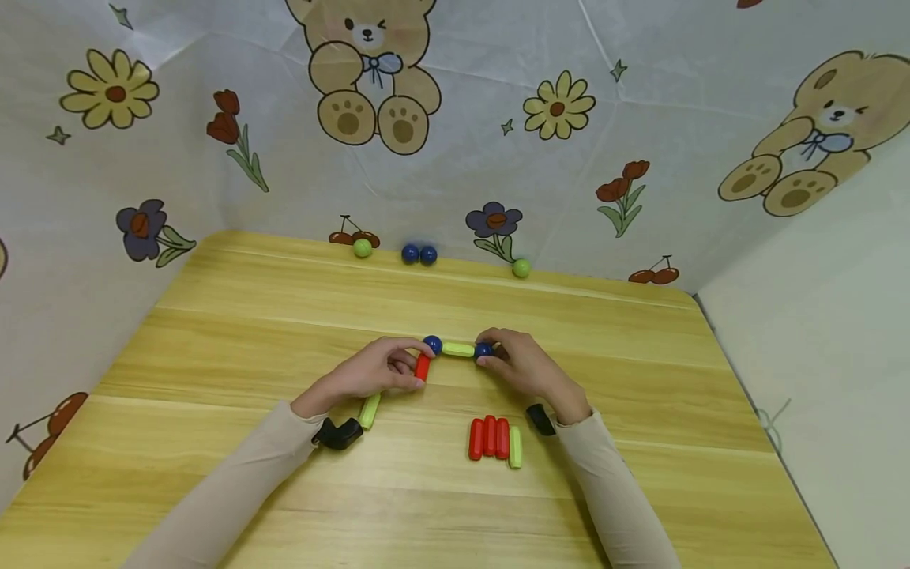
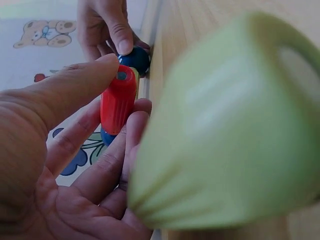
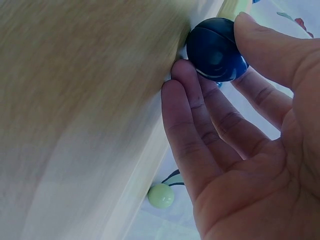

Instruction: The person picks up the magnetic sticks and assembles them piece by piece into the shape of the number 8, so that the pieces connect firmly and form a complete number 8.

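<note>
My left hand (image 1: 380, 367) pinches a red rod (image 1: 423, 367) between thumb and fingers; in the left wrist view the rod's end with a grey disc faces the camera. The rod's far end meets a blue ball (image 1: 432, 344). From that ball a yellow-green rod (image 1: 458, 349) runs right to a second blue ball (image 1: 483, 350). My right hand (image 1: 522, 362) grips this second ball with thumb and fingertips, as the right wrist view shows close up. Another yellow-green rod (image 1: 370, 411) lies below my left hand and looms large and blurred in the left wrist view.
Nearer the front of the wooden table (image 1: 398, 506), three red rods (image 1: 490, 437) lie side by side with a yellow-green rod (image 1: 515, 447). Along the back edge sit two blue balls (image 1: 419, 254), a green ball (image 1: 362, 248) and another green ball (image 1: 521, 268), before a patterned cloth (image 1: 455, 111).
</note>
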### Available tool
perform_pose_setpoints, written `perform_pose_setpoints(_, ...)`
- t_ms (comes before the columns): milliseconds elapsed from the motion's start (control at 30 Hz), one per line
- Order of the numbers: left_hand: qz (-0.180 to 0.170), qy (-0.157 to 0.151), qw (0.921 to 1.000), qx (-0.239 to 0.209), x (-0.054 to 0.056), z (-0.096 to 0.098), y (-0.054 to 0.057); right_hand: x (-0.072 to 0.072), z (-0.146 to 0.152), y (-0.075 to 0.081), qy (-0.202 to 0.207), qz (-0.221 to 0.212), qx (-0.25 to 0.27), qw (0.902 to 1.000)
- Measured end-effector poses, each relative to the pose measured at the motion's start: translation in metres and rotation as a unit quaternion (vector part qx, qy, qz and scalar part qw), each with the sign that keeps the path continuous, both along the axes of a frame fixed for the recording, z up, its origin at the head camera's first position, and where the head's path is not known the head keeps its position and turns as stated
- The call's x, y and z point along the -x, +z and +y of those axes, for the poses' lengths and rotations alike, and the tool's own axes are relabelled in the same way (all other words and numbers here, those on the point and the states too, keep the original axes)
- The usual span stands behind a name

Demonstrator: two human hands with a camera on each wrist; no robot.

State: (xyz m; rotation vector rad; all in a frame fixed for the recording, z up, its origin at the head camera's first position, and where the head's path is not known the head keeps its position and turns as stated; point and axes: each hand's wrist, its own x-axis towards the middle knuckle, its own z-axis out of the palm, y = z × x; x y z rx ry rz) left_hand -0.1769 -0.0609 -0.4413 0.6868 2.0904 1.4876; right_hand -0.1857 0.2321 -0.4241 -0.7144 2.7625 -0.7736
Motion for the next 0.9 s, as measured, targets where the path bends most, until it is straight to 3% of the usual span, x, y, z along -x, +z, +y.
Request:
perform_pose_setpoints(367, 0.001, 0.006, 0.9998, 0.016, -0.0009, 0.0065, 0.0023, -0.0001, -0.0009, 0.0017, 0.003, -0.002, 0.004, 1.0)
perform_pose_setpoints(900, 0.049, -0.022, 0.9965, 0.064, -0.0018, 0.0053, 0.004, -0.0016, -0.0009, 0.001, -0.004, -0.004, 0.003, 1.0)
